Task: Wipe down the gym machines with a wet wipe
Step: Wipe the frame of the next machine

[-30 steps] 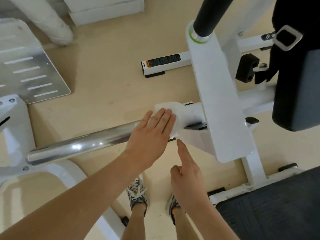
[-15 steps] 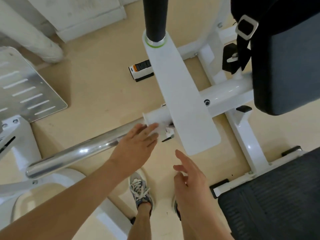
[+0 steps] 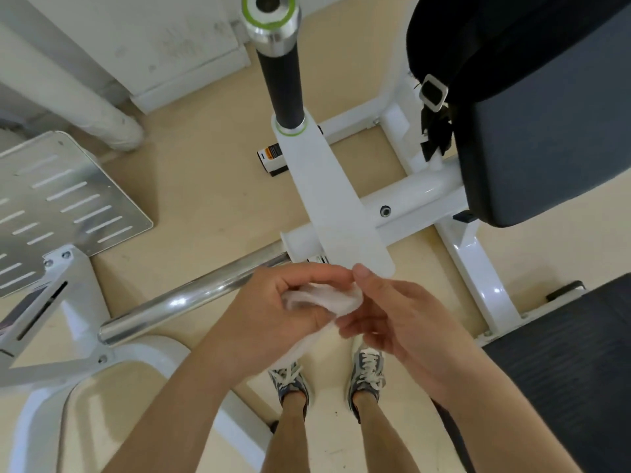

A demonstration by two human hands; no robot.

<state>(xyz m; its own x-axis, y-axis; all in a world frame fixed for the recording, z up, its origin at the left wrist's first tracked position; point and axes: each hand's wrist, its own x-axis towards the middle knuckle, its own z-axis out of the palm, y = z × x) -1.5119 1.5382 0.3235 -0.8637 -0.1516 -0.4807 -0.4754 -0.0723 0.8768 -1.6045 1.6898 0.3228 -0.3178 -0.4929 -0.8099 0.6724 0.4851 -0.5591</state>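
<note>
A crumpled white wet wipe is bunched between both hands, held in the air above my shoes. My left hand curls around its left side, and a tail of the wipe hangs below the palm. My right hand pinches its right end with thumb and fingers. Just beyond my hands is the white gym machine: a flat white lever arm with a black grip handle, and a chrome weight bar running left from a white hub.
A dark padded seat back with a strap buckle stands at right, with a black textured pad below it. A perforated metal footplate on a white frame sits at left. White pipe and wall base lie at the back; beige floor underfoot.
My left hand lifted the wipe off the bar's hub and drew back toward me. My right hand came up and took hold of the wipe's other end. The view tilted up.
</note>
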